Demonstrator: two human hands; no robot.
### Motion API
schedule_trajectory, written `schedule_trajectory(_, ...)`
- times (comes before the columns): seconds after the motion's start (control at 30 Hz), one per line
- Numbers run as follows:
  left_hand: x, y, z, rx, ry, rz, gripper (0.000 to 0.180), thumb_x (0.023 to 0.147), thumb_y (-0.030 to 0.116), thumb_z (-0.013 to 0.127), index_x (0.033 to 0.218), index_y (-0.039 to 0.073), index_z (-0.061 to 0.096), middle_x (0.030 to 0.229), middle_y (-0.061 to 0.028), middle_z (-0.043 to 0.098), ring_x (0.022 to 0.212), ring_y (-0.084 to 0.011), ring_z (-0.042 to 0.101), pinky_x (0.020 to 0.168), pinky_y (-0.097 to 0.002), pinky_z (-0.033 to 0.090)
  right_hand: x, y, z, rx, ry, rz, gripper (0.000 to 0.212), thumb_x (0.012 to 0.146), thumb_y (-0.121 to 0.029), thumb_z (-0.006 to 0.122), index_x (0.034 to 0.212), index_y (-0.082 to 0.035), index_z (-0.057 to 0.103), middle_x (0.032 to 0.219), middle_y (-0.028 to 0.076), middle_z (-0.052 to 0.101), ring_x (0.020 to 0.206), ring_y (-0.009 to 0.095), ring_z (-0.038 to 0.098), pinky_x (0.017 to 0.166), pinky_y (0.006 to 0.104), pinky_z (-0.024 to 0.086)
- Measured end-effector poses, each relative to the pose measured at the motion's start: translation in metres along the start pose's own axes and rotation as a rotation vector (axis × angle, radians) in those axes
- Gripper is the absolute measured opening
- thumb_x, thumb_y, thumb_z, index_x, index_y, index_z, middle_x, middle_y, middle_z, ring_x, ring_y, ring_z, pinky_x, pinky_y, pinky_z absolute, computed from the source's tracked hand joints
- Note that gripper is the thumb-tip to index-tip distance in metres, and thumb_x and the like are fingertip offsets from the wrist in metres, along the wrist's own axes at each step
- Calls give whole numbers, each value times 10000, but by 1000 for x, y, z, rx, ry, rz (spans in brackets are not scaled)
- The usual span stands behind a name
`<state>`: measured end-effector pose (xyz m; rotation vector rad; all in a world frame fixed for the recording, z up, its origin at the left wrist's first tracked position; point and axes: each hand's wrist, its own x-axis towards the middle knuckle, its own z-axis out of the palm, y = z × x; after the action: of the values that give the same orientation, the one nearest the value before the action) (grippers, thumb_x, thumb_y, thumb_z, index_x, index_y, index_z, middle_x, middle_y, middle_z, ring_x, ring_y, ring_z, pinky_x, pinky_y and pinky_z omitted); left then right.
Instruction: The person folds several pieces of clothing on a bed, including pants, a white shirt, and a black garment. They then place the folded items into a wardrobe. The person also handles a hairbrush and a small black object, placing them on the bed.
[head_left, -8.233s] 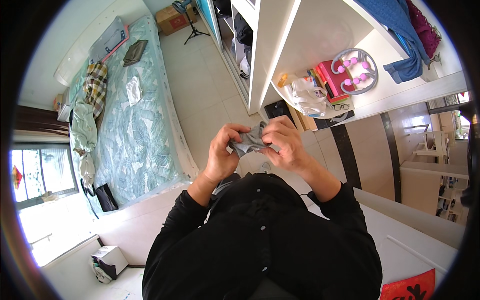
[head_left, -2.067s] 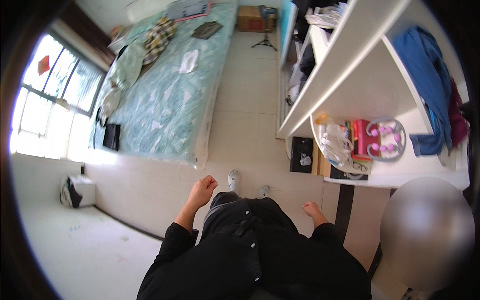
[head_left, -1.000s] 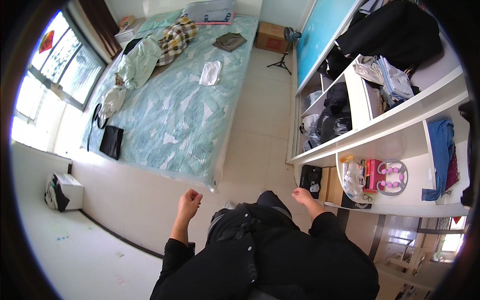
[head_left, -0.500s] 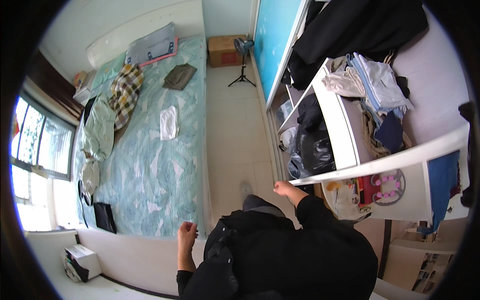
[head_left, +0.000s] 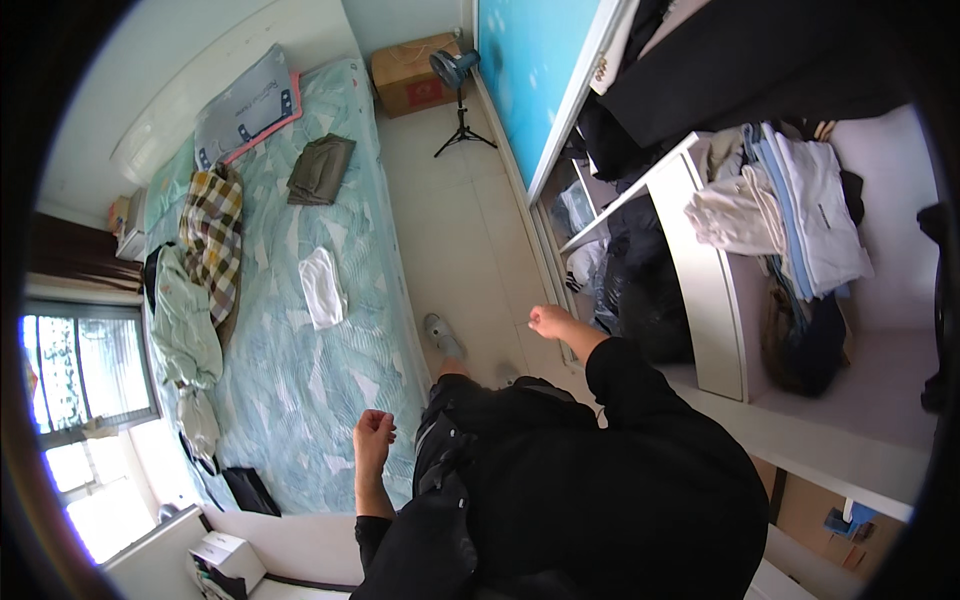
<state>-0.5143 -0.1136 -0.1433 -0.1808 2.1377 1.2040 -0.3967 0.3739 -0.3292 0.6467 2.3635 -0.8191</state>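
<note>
My left hand (head_left: 373, 438) hangs with curled fingers near the bed's edge, nothing seen in it. Over the floor in front of the wardrobe, my right hand (head_left: 552, 322) is loosely closed, and no object shows in it. On the bed (head_left: 300, 420), with its blue-green leaf-print cover, lie a small folded white cloth (head_left: 321, 288) and a folded dark grey-brown garment (head_left: 321, 170). To the right, the open wardrobe holds a stack of folded clothes with a white one (head_left: 808, 210) and a beige one (head_left: 738, 215). Black plastic bags (head_left: 640, 280) fill the lower compartment.
A small fan on a tripod (head_left: 456, 70) stands by a cardboard box (head_left: 412, 75) at the far end of the aisle. A blue sliding door (head_left: 520, 80) borders the wardrobe. A plaid cloth (head_left: 212, 235) and pale green garment (head_left: 186, 325) lie along the bed's window side.
My view has turned and I have stepped forward; a grey shoe now shows on the floor. My right hand has come away from the wardrobe's edge. My left hand stays curled beside the bed.
</note>
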Motion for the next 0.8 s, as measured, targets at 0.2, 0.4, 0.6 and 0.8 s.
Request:
schedule_trajectory(0.2,122,78,-37,54,-35,73,197,958,192,720,952,6,656,785,-71,707,635,-134,647,585,-291,528,34,1,-37,-135,-267,215,326,921,-362,709,1108,-97,738,1077,145,752,1008,357,706,882,484,551)
schedule_trajectory(0.4,228,161,-73,127,-50,169,239,953,218,733,984,-10,671,779,-68,703,679,-142,658,626,-310,534,114,-44,-98,107,78,144,355,916,-369,729,1060,-45,740,949,173,759,933,353,723,834,473,564)
schedule_trajectory(0.6,284,181,-91,87,5,71,253,940,228,749,993,-10,681,770,-69,695,690,-155,663,647,-315,540,252,-114,-143,443,-62,155,310,974,-317,711,1122,-45,710,1025,108,758,834,237,735,765,392,583)
schedule_trajectory(0.8,302,168,-94,-2,183,-195,248,926,219,761,962,-10,674,761,-69,697,665,-162,670,625,-323,546,433,-231,-195,562,-346,184,256,1012,-305,679,1154,-92,668,983,-1,695,811,107,661,665,291,550)
